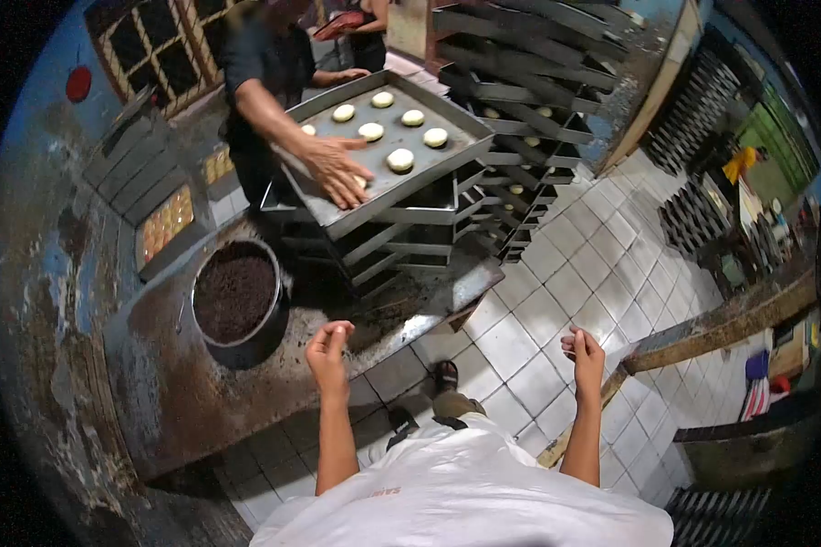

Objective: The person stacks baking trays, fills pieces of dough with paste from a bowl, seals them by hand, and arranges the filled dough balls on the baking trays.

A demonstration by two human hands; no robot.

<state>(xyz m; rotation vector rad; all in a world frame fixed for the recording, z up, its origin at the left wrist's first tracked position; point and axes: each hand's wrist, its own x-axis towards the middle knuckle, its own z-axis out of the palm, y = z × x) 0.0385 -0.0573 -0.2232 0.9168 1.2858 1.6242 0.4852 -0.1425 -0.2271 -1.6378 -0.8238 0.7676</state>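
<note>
My left hand (329, 351) is raised over the front edge of the dark worktable (182, 410), its fingers loosely bent and nothing seen in them. A round metal pot (278, 296) of dark brown crumbly filling (235, 292) stands to its left. Out over the tiled floor, my right hand (586, 354) is also half curled and holds nothing visible. Ahead, a co-worker's hand (333, 169) reaches into a metal baking tray (410, 198) and touches one of several pale round dough pieces (400, 159). That tray rests on a stack of trays (401, 242).
Tall crisscrossed tray stacks (529, 82) rise behind the tray. Boxes of baked pieces (166, 226) sit by the left wall. A wooden beam (721, 319) crosses at right. White tiles (556, 273) cover the floor. More people are in the background, one in yellow (743, 164).
</note>
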